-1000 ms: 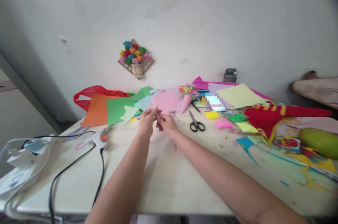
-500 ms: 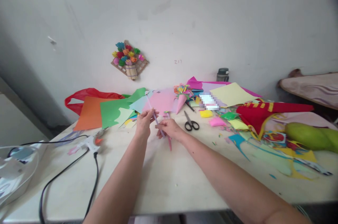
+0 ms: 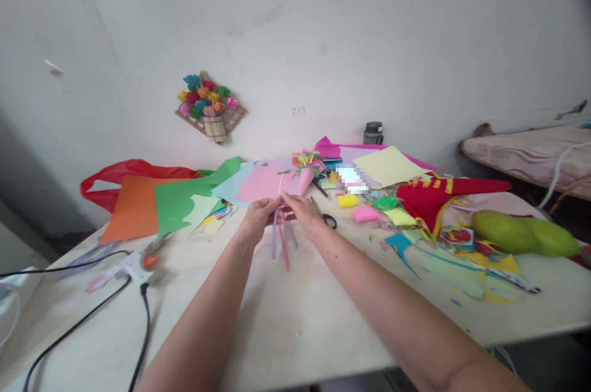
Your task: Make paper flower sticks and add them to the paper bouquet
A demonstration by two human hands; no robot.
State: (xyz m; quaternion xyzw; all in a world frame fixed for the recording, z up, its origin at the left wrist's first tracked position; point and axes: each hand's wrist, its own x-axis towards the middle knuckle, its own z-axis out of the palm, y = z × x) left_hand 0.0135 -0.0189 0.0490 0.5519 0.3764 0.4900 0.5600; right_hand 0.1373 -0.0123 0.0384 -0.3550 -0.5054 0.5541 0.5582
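Observation:
My left hand [image 3: 261, 218] and my right hand [image 3: 302, 213] are close together above the middle of the table, fingers pinched around a thin light-purple strip [image 3: 274, 243]. One purple length stands up above the fingertips, with a small dark-green bit at its top. Below the hands hang the purple strip's lower end and a slim pink piece [image 3: 283, 249] with a pointed end; I cannot tell which hand holds the pink piece. The fingers hide where the pieces meet. Black-handled scissors [image 3: 329, 221] lie just right of my right hand, partly covered by it.
A white glue gun [image 3: 138, 264] with black cords lies left. Orange paper [image 3: 133, 207], green paper [image 3: 173, 204] and pink paper [image 3: 263, 180] are behind. A pink paper cone [image 3: 305, 180] with coloured strips stands beyond. Scraps, a red cloth [image 3: 422, 198] and green fruit [image 3: 501, 231] are right.
My hands have drawn together, and the purple strip has gone from slanted to nearly upright. The view has turned slightly right, so the table's things appear farther left.

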